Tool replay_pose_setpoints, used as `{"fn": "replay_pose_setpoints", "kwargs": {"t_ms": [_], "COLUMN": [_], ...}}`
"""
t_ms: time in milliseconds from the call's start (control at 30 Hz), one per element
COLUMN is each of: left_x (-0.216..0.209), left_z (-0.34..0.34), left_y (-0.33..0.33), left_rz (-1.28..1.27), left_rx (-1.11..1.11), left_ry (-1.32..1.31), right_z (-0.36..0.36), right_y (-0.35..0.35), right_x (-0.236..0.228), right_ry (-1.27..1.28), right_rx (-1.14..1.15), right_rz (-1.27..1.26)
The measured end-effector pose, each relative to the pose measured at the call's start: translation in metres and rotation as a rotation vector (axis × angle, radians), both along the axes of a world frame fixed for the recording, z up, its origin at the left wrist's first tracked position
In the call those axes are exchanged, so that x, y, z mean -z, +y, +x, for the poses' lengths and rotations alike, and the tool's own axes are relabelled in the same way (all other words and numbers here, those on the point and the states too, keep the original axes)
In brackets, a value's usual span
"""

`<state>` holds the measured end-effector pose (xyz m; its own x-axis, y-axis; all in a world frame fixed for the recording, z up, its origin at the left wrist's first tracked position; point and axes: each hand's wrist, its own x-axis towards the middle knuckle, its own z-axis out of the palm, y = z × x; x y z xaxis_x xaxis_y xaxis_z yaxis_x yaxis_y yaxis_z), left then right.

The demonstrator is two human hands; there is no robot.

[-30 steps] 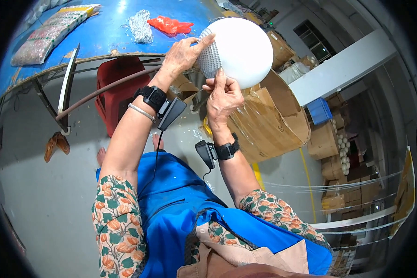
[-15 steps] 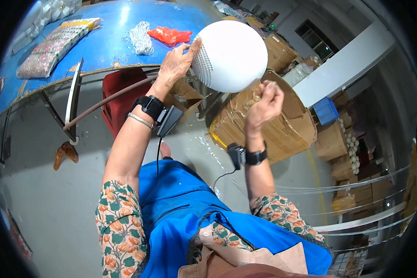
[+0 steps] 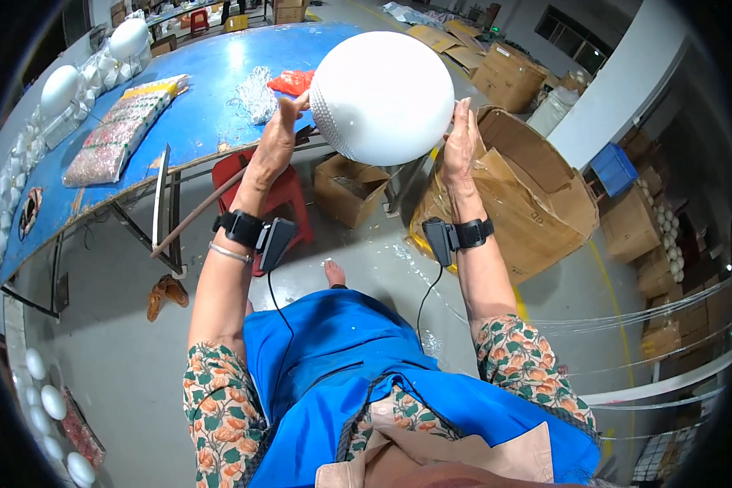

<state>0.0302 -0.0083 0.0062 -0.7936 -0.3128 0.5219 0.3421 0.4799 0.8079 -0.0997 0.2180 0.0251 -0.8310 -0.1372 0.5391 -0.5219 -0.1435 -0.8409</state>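
Note:
Between my two hands I hold a large white ball (image 3: 390, 98), raised over the gap between the table and a carton. Small bead-like studs cover a band on its left side; the rest looks smooth. My left hand (image 3: 275, 145) grips the studded left side, its fingertips partly hidden behind the ball. Against the right side presses my right hand (image 3: 459, 142), fingers pointing up. Behind the ball, on the blue table (image 3: 211, 134), lie a bundle of silvery-white string (image 3: 256, 96) and a crumpled red plastic bag (image 3: 291, 82).
A packed clear bag of pinkish pieces (image 3: 126, 130) lies on the table. Below are a red stool (image 3: 293, 195) and a small open box (image 3: 348, 191). A big open carton (image 3: 529, 211) stands right. Brown shoes (image 3: 167, 294) and white balls (image 3: 54, 402) are at lower left.
My right hand has come from below, apart from the ball, to its right side. The ball has shifted slightly left. My view has turned, showing more of the table's left side.

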Motion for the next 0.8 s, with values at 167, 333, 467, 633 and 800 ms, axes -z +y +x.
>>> {"fn": "replay_pose_setpoints", "kwargs": {"t_ms": [167, 333, 467, 633, 800], "left_x": [0.011, 0.010, 0.006, 0.040, 0.064], "left_z": [0.017, 0.016, 0.007, 0.005, 0.011], "left_y": [-0.016, -0.017, 0.000, -0.012, -0.028], "left_rz": [0.115, -0.199, -0.111, 0.034, -0.101], "left_rx": [0.106, -0.002, -0.006, 0.055, 0.096], "left_ry": [-0.031, -0.036, -0.102, 0.007, -0.025], "right_z": [0.005, -0.006, -0.018, -0.027, -0.009], "right_y": [-0.011, -0.008, -0.001, 0.058, 0.142], "right_x": [0.000, 0.003, 0.000, 0.001, 0.010], "right_ry": [0.036, 0.131, 0.251, 0.052, 0.205], "right_rx": [-0.022, 0.102, 0.209, 0.341, 0.501], "right_rz": [-0.090, -0.057, -0.006, -0.152, -0.061]}}
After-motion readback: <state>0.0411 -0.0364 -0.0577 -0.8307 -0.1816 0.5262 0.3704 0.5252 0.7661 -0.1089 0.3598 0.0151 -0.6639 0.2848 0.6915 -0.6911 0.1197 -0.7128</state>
